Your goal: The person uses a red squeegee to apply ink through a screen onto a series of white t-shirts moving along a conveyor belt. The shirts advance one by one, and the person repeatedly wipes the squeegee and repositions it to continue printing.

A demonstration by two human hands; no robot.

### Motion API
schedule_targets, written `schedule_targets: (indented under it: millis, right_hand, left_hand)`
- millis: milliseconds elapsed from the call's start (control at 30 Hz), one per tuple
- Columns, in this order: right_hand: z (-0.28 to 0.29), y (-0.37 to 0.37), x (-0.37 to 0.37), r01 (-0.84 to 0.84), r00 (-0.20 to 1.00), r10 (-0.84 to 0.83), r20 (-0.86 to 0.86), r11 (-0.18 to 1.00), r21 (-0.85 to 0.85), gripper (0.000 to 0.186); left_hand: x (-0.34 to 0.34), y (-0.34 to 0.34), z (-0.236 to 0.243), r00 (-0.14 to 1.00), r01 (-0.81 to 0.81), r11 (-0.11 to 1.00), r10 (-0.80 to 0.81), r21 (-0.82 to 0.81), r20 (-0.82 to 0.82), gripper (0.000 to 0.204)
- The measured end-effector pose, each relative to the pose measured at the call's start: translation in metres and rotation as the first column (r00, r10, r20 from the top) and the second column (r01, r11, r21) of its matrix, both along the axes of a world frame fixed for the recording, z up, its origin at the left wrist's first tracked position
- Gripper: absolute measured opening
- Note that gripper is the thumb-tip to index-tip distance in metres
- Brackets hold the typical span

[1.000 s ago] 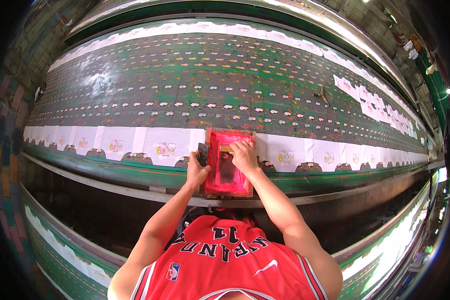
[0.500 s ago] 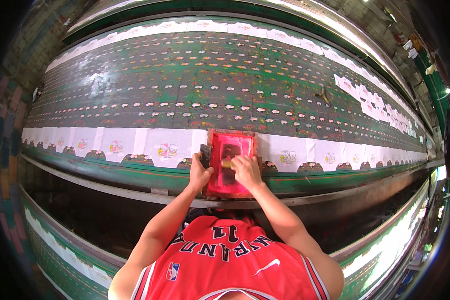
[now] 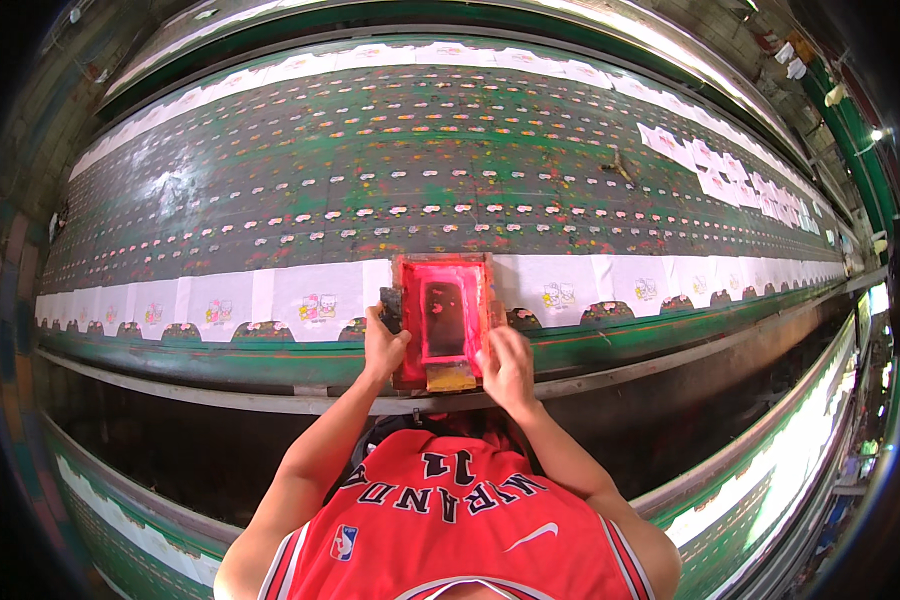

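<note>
A screen-printing frame, its inner border smeared bright pink around a dark mesh window, lies over the white cloth strip at the table's near edge. My left hand is closed on the frame's left side, next to a dark block there. On the right side my right hand has its fingers curled at the frame's near corner. A squeegee with a yellowish wooden grip rests inside the near end, out of both hands. Cloth under the frame is hidden.
White cloth pieces with small cartoon prints run along the near edge on both sides. The long dark green table carries rows of small marks. More white pieces lie at the far right. A metal rail borders the near side.
My right hand has let go of the squeegee and moved to the frame's right side. The squeegee has come from mid-mesh to the near end. My left hand keeps its hold.
</note>
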State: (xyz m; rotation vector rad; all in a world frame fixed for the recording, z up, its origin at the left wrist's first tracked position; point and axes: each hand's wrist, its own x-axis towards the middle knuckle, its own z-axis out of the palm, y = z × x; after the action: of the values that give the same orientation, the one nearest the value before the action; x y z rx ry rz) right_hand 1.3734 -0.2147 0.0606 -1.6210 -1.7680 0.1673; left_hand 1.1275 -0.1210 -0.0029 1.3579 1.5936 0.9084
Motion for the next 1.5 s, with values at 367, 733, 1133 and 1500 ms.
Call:
schedule_targets:
  millis: [367, 733, 1133, 1500]
  right_hand:
    - [-0.072, 0.006, 0.086, 0.025, 0.741, -0.322, -0.590, 0.891, -0.454, 0.052]
    - [-0.077, -0.018, 0.273, 0.065, 0.711, -0.354, -0.607, 0.893, -0.445, 0.045]
    - [-0.085, -0.018, 0.339, -0.058, 0.723, -0.279, -0.632, 0.887, -0.458, 0.050]
    - [-0.068, -0.018, 0.335, -0.101, 0.712, -0.294, -0.638, 0.856, -0.507, 0.054]
  left_hand:
    - [0.058, -0.006, 0.053, 0.998, -0.050, 0.998, 0.048, -0.045, -0.049, 0.073]
    - [0.233, -0.026, 0.012, 0.997, 0.008, 0.999, -0.011, 0.045, 0.070, 0.077]
    - [0.287, -0.032, -0.008, 1.000, -0.003, 0.997, 0.005, 0.073, -0.028, 0.077]
    - [0.282, -0.032, -0.004, 1.000, -0.018, 0.991, 0.020, 0.132, -0.014, 0.072]
